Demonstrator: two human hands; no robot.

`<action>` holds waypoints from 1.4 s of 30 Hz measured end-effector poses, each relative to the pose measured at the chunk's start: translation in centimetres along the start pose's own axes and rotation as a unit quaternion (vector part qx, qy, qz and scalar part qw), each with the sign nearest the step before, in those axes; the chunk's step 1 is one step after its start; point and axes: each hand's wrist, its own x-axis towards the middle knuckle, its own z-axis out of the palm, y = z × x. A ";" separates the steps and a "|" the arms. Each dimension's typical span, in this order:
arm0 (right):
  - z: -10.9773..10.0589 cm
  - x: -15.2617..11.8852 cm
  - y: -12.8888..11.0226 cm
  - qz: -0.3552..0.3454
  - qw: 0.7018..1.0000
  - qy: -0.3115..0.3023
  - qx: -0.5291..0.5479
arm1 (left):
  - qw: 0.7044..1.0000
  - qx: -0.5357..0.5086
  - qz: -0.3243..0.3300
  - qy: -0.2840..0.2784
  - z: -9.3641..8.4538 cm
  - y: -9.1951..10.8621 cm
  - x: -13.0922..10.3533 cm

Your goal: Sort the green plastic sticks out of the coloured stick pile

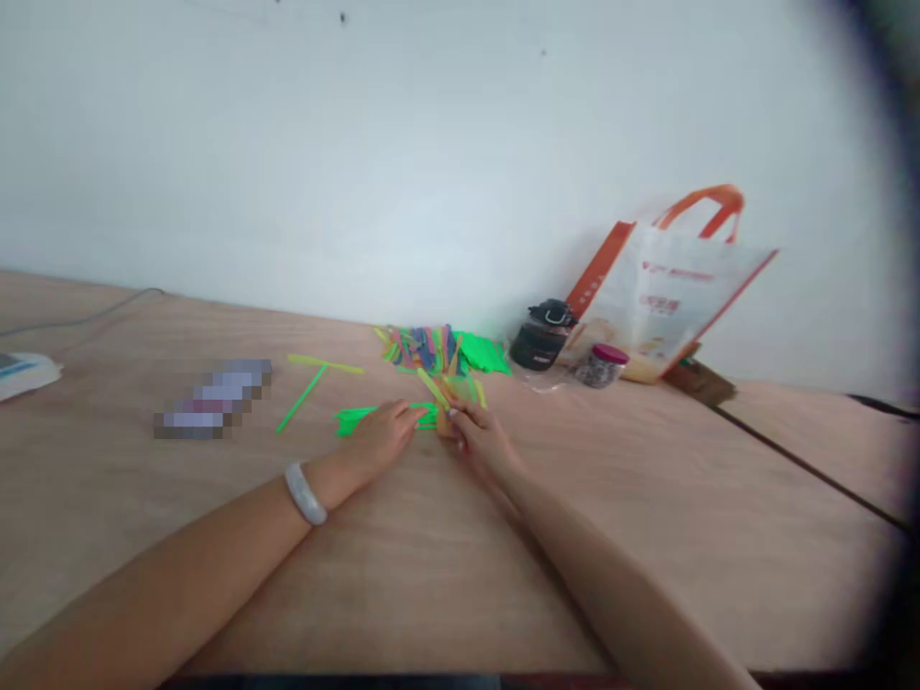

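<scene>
Left grip (384,436): on green strips (352,420), roughly aligned, middle of desk (431,585); closure indeterminable.
Right grip (489,441): fingers bent at orange strip (444,425); closure indeterminable.
Loose strips (303,395): two, ungathered, towards left edge.
Mixed pile (424,347): far edge, seemingly not yet ordered.

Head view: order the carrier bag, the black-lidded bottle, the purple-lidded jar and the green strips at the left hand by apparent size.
1. Carrier bag
2. Black-lidded bottle
3. Purple-lidded jar
Unsure: green strips, since the left hand partly covers them.
</scene>
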 end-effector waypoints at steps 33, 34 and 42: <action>1.5 -1.0 1.3 -0.164 0.974 -0.039 -0.154 | 0.996 0.086 0.007 -0.020 -0.4 0.3 -0.7; 1.5 -1.1 1.3 -0.165 0.973 -0.041 -0.154 | 0.996 0.086 0.006 -0.021 -0.4 0.3 -0.7; 1.7 -0.3 1.6 -0.120 0.986 0.003 -0.119 | 0.997 0.065 -0.015 -0.027 -0.1 1.3 -0.4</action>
